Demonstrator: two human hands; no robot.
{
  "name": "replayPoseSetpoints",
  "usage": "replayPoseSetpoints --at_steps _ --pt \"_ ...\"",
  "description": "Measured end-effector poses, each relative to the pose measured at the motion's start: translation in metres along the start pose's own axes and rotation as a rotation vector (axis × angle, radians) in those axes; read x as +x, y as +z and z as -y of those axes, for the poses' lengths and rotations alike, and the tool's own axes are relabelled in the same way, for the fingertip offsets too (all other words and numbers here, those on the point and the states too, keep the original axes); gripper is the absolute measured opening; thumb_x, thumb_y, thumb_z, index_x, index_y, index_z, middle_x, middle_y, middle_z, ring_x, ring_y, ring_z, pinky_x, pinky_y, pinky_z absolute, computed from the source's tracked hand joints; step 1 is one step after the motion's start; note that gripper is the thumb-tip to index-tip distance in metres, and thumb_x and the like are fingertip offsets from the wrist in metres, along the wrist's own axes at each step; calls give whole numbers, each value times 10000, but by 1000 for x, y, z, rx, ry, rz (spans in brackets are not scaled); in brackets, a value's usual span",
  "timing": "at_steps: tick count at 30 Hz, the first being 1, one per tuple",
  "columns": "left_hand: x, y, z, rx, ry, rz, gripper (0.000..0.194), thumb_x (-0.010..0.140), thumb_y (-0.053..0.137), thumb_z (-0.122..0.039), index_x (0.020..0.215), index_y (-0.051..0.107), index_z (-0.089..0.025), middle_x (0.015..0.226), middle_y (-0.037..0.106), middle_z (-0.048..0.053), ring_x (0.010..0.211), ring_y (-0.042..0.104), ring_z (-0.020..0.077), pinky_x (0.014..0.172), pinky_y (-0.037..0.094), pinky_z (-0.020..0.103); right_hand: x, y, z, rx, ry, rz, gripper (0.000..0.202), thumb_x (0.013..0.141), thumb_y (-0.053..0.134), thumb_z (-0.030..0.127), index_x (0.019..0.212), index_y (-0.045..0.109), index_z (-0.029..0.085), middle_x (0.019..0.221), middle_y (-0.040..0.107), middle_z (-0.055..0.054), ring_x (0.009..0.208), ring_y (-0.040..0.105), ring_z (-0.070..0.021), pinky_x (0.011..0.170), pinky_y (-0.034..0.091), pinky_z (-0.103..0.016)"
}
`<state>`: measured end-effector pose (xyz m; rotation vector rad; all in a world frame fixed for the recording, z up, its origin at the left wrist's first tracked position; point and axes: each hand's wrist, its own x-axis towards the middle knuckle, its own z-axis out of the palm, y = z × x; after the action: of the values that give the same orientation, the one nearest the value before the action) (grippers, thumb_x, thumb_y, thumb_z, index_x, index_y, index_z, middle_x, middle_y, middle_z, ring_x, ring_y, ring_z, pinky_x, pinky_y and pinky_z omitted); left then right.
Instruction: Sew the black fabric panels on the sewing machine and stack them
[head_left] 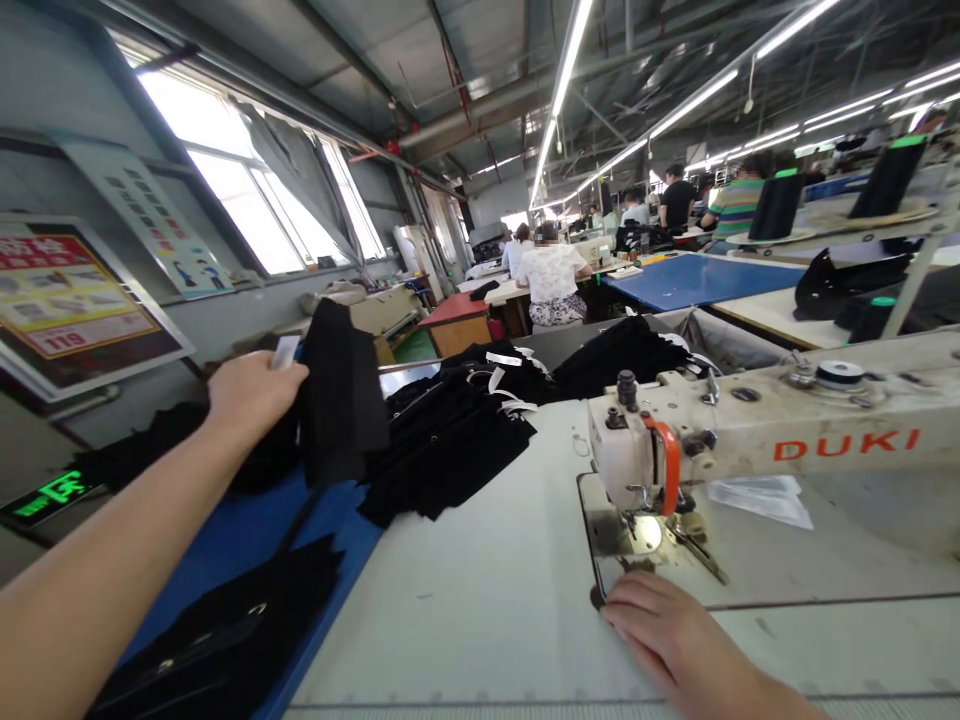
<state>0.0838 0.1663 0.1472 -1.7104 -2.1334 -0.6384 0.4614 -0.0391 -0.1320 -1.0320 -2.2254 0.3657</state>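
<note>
My left hand (247, 395) is raised at the left, closed on a black fabric piece (341, 400) that hangs upright from it. A small white label (285, 352) shows at its fingertips. At the front of the needle plate of a white sewing machine (750, 420), my right hand (667, 635) rests with its fingers laid on the bed, close together. Under the needle a bright lamp spot lights the plate; I see no fabric there. Beside the hanging piece, a pile of black fabric pieces (457, 430) with white labels lies on the table.
More black pieces (225, 640) lie on a blue surface (337, 540) at lower left. White slips (761, 498) sit behind the needle, under the machine arm. Thread cones (778, 205) stand at right. People (551, 275) sit at other tables further back.
</note>
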Motion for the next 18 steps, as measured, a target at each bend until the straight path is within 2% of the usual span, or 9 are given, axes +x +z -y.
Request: replayPoseSetpoints --at_steps 2,4,8,10,11,12,14,16,18 --pt "13 8 -17 30 38 -24 292 839 477 -286 976 632 -80 1000 676 118 1123 572 354 931 429 462 1 0 -1 -10 7 -7 253 915 425 104 991 652 188 925 670 -71 862 590 -191 779 495 -294" --pt "10 32 -34 30 120 33 284 869 463 -273 1020 637 -107 1084 676 111 1142 570 308 948 420 393 0 1 -3 -22 14 -12 250 906 431 100 982 653 189 915 671 -71 850 592 -190 767 500 -289" --pt "-17 95 -54 15 184 229 217 879 513 -251 948 666 -112 987 711 108 972 653 234 870 471 366 -1 5 -6 -49 5 -28 258 888 437 83 979 653 190 912 674 -68 865 601 -194 780 512 -288" --pt "-32 115 -55 -5 192 288 207 861 568 -264 978 666 -124 990 717 100 928 667 214 856 490 370 -1 5 -6 -56 -1 -32 263 891 431 83 974 655 192 914 677 -68 868 606 -191 790 518 -283" --pt "-39 119 -52 -18 194 300 230 854 576 -269 1018 664 -135 1027 717 101 951 666 217 869 488 362 -1 5 -5 -57 -5 -30 263 894 430 85 974 656 192 922 679 -68 872 609 -189 795 521 -279" --pt "-45 120 -47 -32 196 303 269 855 565 -280 1071 657 -147 1081 709 103 998 657 226 891 478 345 -1 4 -5 -57 -10 -25 260 898 432 90 975 658 193 929 681 -68 873 612 -187 798 524 -276" --pt "-54 110 -28 -51 181 296 357 865 521 -319 1164 630 -159 1172 685 102 1086 626 247 925 452 311 -2 3 -4 -64 -13 -6 253 904 441 101 991 660 193 945 684 -70 880 619 -187 803 532 -276" --pt "-63 89 2 -51 138 302 411 868 490 -377 1192 619 -159 1186 681 94 1087 622 257 925 450 312 -4 2 -5 -81 -23 6 250 912 448 116 1019 660 191 965 684 -78 899 627 -191 816 540 -285" --pt "-75 65 44 -36 75 324 434 854 479 -416 1156 638 -148 1120 705 89 1017 646 262 887 469 326 -7 2 -7 -98 -42 8 247 924 447 138 1040 659 193 994 682 -88 926 633 -195 830 545 -292"
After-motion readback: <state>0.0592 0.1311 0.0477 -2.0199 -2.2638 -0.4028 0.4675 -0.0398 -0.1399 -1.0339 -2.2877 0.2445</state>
